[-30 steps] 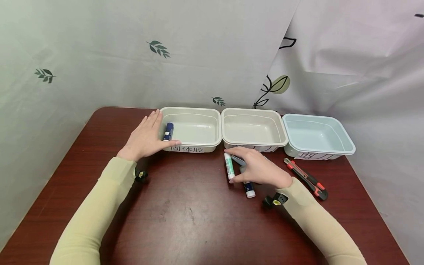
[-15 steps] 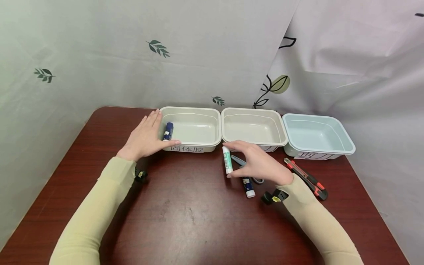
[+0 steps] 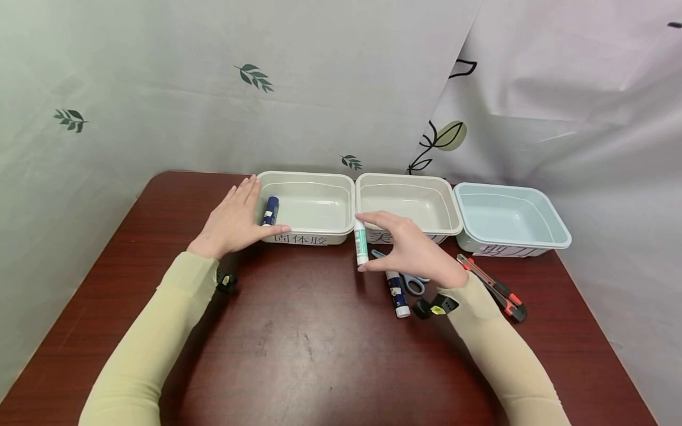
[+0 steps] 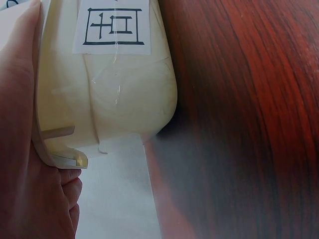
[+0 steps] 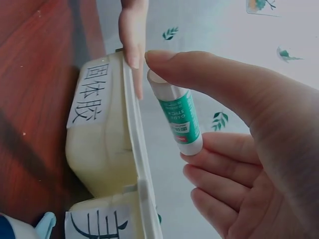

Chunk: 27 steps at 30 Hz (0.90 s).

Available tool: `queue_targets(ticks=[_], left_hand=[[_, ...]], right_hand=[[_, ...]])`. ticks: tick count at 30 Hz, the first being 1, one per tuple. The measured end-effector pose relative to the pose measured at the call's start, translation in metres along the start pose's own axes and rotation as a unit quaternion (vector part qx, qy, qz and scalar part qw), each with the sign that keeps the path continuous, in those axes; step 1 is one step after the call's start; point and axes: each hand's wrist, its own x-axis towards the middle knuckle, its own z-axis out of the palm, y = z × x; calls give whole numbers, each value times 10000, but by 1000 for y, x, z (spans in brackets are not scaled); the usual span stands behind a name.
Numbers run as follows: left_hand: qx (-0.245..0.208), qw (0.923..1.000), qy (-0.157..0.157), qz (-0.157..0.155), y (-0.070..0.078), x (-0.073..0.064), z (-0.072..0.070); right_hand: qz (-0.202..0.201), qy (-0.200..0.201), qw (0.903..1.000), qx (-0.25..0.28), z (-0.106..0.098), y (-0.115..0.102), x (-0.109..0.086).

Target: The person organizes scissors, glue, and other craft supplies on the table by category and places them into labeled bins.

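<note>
In the head view, my right hand (image 3: pixel 412 249) pinches a white and green glue stick (image 3: pixel 361 241) by its two ends, between thumb and fingertips. It is raised off the table, in front of the bins; the right wrist view shows the glue stick (image 5: pixel 177 115) too. My left hand (image 3: pixel 230 222) rests on the left end of the cream bin (image 3: pixel 314 232), its fingers straight along the rim and its thumb over the front edge. Inside that bin leans a dark blue glue stick (image 3: pixel 270 212). Below my right hand lie another blue glue stick (image 3: pixel 398 297) and grey-blue scissors (image 3: pixel 414 285), partly covered.
A second cream bin (image 3: pixel 455 229) stands in the middle, and a light blue bin (image 3: pixel 559 244) at the right. Each bin has a paper label on its front. A red and black utility knife (image 3: pixel 492 287) lies on the dark wooden table (image 3: pixel 298 355), before the blue bin.
My right hand has lifted the white and green glue stick and moved it slightly left and toward the bins. More of the scissors shows. The left hand stays on the bin.
</note>
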Motion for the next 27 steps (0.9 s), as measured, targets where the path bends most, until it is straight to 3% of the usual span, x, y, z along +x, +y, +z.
queue_targets(ticks=[18,27], left_hand=[[4,10000,8,-1,0,1,-1],[-8,10000,-10,9,0,0,-1]], right_hand=[[-459,731,9963,50,-14,4,28],[-330,837,9959,-17,-25,1,41]])
